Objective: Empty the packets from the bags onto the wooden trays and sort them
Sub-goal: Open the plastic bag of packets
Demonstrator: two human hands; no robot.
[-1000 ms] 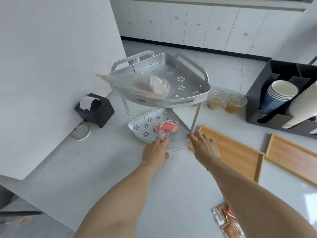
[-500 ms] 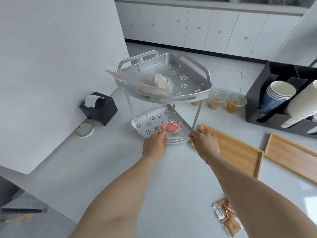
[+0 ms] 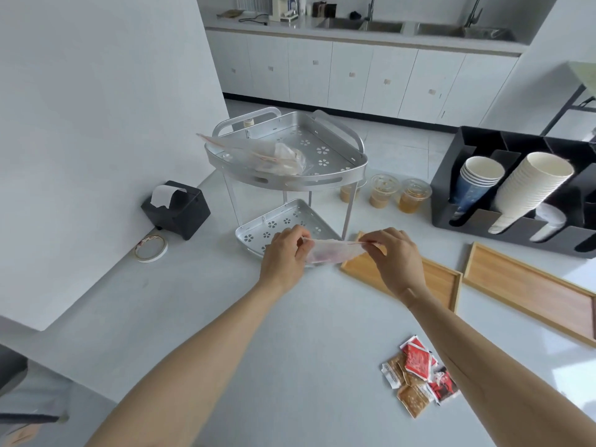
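Several loose packets (image 3: 419, 379), red and brown, lie on the white table (image 3: 225, 317) nearest the camera, not yet on any tray. Beyond them, both hands hold a clear bag (image 3: 329, 251) by its top edge: the left hand (image 3: 283, 253) pinches one corner, the right hand (image 3: 395, 256) pinches the other, fingers curled on the seal. Reddish packets show faintly inside. The bag hangs between the rack's lower shelf (image 3: 258, 233) and the near wooden tray (image 3: 435, 282). Opening it well probably means parting the seal evenly, then tipping over the tray. A second bag (image 3: 277, 154) waits on the rack's upper shelf (image 3: 322, 182), farther off.
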